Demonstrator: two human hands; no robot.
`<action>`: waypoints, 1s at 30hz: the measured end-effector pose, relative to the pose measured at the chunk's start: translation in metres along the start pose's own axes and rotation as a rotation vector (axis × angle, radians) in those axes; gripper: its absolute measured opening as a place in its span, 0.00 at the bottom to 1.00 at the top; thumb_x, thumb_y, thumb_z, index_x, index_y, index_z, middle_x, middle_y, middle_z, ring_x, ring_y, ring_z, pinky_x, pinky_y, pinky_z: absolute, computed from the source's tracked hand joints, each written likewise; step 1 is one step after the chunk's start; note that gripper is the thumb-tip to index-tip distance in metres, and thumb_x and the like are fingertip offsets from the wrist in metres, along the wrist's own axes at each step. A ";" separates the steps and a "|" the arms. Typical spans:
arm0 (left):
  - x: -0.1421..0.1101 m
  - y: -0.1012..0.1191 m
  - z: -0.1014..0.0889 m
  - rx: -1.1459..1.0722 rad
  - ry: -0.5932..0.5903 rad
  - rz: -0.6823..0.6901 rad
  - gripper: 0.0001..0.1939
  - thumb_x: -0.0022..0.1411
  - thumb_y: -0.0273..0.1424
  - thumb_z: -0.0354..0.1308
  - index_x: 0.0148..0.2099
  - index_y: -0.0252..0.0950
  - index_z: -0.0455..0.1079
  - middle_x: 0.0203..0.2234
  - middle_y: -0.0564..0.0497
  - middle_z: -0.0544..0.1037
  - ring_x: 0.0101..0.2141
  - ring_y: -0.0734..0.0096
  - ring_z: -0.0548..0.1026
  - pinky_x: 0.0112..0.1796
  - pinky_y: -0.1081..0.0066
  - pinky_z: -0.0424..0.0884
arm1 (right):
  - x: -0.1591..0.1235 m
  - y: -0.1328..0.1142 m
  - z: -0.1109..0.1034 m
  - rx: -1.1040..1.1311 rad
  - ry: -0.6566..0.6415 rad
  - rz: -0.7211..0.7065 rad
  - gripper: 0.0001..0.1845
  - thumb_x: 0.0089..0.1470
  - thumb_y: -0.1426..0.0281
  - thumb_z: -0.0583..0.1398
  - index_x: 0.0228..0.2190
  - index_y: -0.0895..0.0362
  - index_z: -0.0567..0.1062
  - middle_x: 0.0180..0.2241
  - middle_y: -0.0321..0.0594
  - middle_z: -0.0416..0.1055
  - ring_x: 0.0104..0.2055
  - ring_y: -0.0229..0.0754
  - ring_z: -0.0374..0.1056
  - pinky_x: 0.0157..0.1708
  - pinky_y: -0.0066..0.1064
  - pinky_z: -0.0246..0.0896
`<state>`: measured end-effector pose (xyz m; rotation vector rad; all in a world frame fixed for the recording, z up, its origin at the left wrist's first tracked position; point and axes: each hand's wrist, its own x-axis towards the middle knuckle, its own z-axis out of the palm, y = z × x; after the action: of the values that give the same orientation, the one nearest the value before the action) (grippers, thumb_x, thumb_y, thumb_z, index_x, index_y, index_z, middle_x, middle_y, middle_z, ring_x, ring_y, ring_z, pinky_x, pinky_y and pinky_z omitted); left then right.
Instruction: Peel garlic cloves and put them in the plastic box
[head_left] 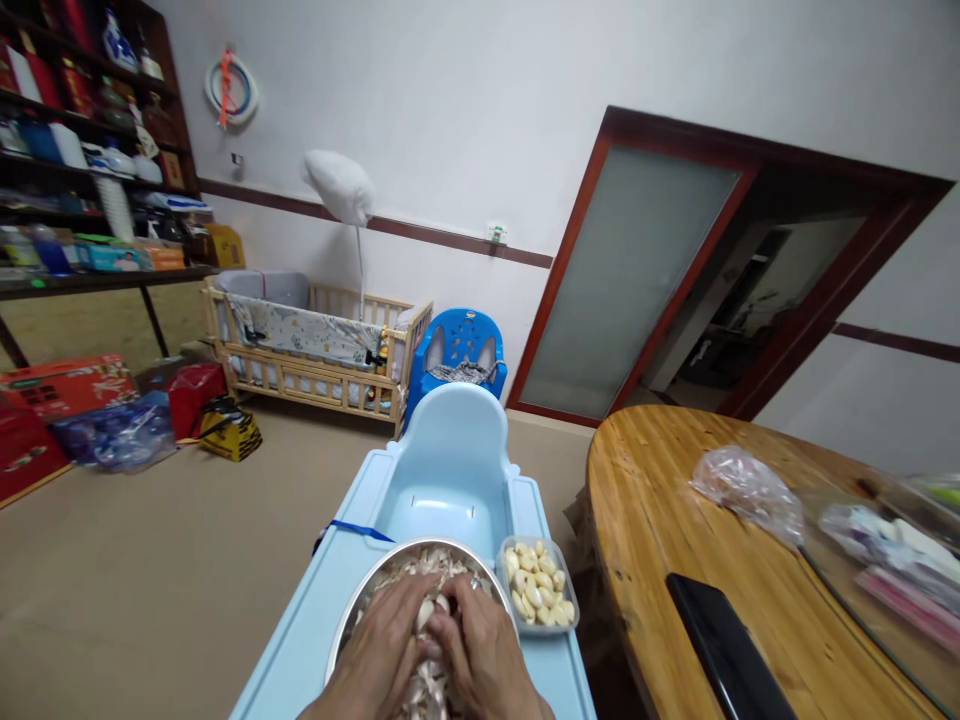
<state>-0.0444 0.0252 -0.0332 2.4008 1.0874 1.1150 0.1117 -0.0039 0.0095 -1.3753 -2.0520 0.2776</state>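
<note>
My left hand and my right hand are together over a round steel bowl, thumbs and fingertips almost meeting. Between them, white garlic cloves show, pinched by the fingers of both hands. Loose garlic skins fill the bowl below and around my fingers. Just right of the bowl, a clear plastic box holds peeled garlic cloves. Bowl and box both rest on the tray of a light blue child's high chair. My fingers hide part of the garlic.
At the right, a wooden table carries a black phone and a crumpled plastic bag. Ahead stand a blue child seat and a wooden crib. Bags and red boxes lie on the floor at left.
</note>
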 end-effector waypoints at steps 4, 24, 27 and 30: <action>0.004 0.007 -0.004 -0.010 -0.031 -0.024 0.31 0.46 0.16 0.47 0.53 0.37 0.63 0.46 0.44 0.75 0.47 0.59 0.72 0.45 0.59 0.70 | 0.002 0.001 -0.006 0.092 -0.008 -0.030 0.04 0.53 0.74 0.53 0.33 0.54 0.65 0.29 0.36 0.69 0.30 0.39 0.66 0.30 0.26 0.59; -0.018 -0.015 0.021 0.210 -0.112 -0.040 0.36 0.45 0.12 0.48 0.57 0.38 0.59 0.51 0.44 0.71 0.50 0.57 0.69 0.48 0.62 0.68 | -0.006 0.006 0.002 0.145 0.119 -0.084 0.03 0.53 0.74 0.54 0.31 0.55 0.66 0.26 0.35 0.67 0.27 0.38 0.64 0.28 0.25 0.59; -0.016 -0.013 0.022 0.240 -0.076 -0.051 0.32 0.47 0.15 0.51 0.56 0.37 0.61 0.49 0.42 0.73 0.48 0.55 0.71 0.44 0.63 0.71 | -0.007 0.008 0.002 0.189 0.152 -0.108 0.05 0.52 0.75 0.53 0.32 0.55 0.67 0.28 0.37 0.68 0.28 0.39 0.66 0.30 0.26 0.60; -0.008 -0.001 0.018 0.295 -0.077 -0.064 0.28 0.46 0.17 0.54 0.52 0.33 0.65 0.45 0.39 0.75 0.46 0.51 0.72 0.44 0.60 0.70 | -0.006 0.013 0.002 0.301 0.243 -0.012 0.06 0.51 0.74 0.56 0.33 0.55 0.71 0.30 0.39 0.72 0.31 0.40 0.68 0.34 0.27 0.62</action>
<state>-0.0353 0.0213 -0.0499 2.5816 1.3752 0.8864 0.1213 -0.0037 -0.0012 -1.1515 -1.7384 0.3780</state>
